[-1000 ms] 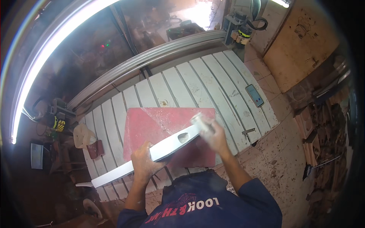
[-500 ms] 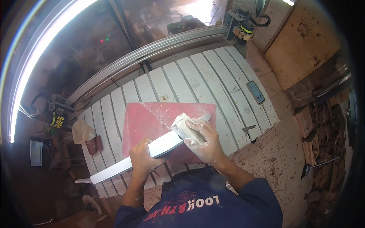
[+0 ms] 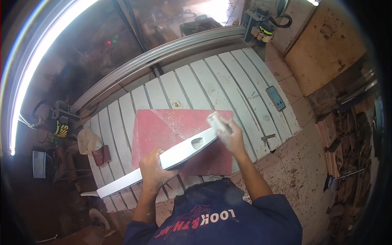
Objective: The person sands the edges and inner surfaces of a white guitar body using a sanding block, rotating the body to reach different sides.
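Head view: one long white piece (image 3: 181,154), pierced or hollowed by one oval recess (image 3: 197,143), slants from near left to far right above one red board (image 3: 157,128); whether it touches the board, I cannot tell. Two hands work on it. The left hand (image 3: 154,169) has its fingers wrapped around the piece's middle. The right hand (image 3: 232,139), a little blurred, has its fingers closed on one pale block (image 3: 215,121) at the piece's right end. Beneath lies one white slatted table (image 3: 206,77). To the right on it are one phone (image 3: 275,98) and, nearer, one small metal tool (image 3: 268,137); at left, one cream-coloured object (image 3: 87,141).
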### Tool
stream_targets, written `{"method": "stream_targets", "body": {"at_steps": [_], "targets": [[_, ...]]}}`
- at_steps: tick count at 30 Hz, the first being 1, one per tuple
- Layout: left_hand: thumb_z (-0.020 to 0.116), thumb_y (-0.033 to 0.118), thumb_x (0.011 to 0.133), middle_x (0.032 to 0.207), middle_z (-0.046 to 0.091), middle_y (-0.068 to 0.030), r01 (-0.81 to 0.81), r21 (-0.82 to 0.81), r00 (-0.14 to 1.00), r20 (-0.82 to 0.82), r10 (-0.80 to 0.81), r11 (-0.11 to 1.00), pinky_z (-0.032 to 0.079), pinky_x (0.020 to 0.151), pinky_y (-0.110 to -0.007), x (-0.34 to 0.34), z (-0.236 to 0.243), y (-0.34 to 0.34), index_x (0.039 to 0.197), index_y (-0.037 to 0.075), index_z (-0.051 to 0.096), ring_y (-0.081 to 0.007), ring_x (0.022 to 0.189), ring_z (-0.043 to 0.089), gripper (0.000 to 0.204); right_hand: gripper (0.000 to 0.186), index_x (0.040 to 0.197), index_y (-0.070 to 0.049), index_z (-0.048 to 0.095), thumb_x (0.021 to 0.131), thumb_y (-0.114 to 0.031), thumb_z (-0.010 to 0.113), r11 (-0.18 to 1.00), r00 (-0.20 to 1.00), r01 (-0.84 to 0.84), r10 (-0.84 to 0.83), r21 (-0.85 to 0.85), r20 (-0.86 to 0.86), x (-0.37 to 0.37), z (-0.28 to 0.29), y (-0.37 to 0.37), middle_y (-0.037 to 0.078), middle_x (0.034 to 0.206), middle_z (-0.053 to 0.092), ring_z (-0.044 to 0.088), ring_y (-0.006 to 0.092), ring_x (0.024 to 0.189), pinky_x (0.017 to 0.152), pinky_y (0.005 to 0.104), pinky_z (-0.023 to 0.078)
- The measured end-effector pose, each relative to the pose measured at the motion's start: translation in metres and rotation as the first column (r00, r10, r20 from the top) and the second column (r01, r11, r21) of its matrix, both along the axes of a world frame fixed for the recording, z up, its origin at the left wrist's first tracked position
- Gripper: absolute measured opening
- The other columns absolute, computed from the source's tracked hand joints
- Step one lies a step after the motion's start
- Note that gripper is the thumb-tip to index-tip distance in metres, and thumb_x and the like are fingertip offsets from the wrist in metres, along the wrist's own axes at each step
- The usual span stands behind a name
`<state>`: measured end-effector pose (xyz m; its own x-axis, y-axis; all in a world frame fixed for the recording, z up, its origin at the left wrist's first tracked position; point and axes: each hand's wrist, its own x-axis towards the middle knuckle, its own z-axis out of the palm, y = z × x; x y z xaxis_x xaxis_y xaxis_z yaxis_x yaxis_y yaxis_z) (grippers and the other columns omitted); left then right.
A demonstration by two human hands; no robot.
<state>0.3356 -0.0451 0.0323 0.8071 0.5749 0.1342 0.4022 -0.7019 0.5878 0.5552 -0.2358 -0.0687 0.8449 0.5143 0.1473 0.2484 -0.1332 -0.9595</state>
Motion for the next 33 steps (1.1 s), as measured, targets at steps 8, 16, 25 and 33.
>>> {"method": "stream_targets", "body": {"at_steps": [8,16,25,33], "targets": [[0.092,0.032,0.055,0.075,0.067,-0.0143,0.058,-0.023,0.998,0.032,-0.058,0.998,0.054,0.062,-0.041,-0.015,0.000,-0.018,0.090,0.005,0.066,-0.0332,0.069,0.069,0.051,0.049,0.133,0.001,0.066,0.085,-0.010,0.074,0.969,0.934,-0.152,0.076,-0.196,-0.348,0.080,-0.065,-0.023,0.016,0.122,0.070,0.067,0.0208,0.111,0.099,0.0333,0.052],[0.091,0.035,0.055,0.076,0.066,-0.0130,0.190,0.102,0.970,0.132,-0.203,0.976,0.053,0.062,-0.042,-0.027,-0.010,-0.041,0.087,0.004,0.064,-0.0322,0.068,0.068,0.053,0.061,0.134,0.002,0.066,0.076,-0.012,0.080,0.807,0.829,-0.457,0.234,-0.374,-0.507,0.121,-0.034,-0.031,0.016,0.124,0.072,0.071,0.0240,0.107,0.095,0.0328,0.056],[0.094,0.035,0.055,0.073,0.066,-0.0144,0.116,0.072,0.983,0.135,-0.125,0.991,0.054,0.060,-0.037,-0.016,-0.005,-0.028,0.082,0.004,0.061,-0.0320,0.063,0.068,0.053,0.056,0.127,-0.005,0.073,0.073,-0.017,0.080,0.630,0.709,-0.698,0.537,-0.341,-0.458,0.133,-0.007,0.000,0.016,0.121,0.074,0.070,0.0265,0.108,0.100,0.0344,0.053],[0.093,0.034,0.051,0.074,0.067,-0.0132,0.134,0.040,0.986,0.098,-0.137,0.990,0.055,0.064,-0.040,-0.026,-0.003,-0.036,0.084,0.004,0.063,-0.0323,0.068,0.068,0.054,0.062,0.129,-0.006,0.073,0.070,-0.025,0.080,0.352,0.548,-0.825,0.689,-0.443,-0.474,0.101,0.053,0.038,0.016,0.122,0.073,0.070,0.0254,0.109,0.098,0.0324,0.053]]}}
